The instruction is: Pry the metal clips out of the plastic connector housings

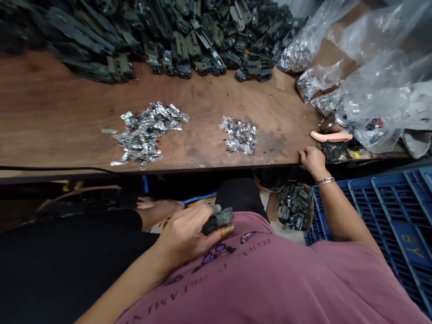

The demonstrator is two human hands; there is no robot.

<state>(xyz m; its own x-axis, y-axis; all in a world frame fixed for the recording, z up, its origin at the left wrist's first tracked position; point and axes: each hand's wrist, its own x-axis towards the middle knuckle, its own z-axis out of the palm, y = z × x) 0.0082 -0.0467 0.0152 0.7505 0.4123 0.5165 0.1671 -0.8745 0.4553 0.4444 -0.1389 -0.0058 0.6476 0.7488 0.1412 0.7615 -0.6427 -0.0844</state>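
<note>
My left hand (189,227) is closed around a dark plastic part (221,218), held close against the front of the shirt. A tan wrapping covers the tip of its thumb. My right hand (313,161) rests at the table's front edge with its fingers curled together; what they hold, if anything, is hidden. Beside it lie a peach-coloured handle (332,136) and some dark scraps (334,150). A small pile of little shiny metal pieces (239,136) sits on the table to the left of that hand. Farther left spreads a larger pile of metal clips (148,130).
Many dark plastic parts (182,47) are heaped along the back of the wooden table (202,96). Clear bags of metal pieces (317,81) crowd the right end. Below stand a box of dark parts (295,206) and a blue plastic crate (381,202). A black cable (57,168) runs along the left edge.
</note>
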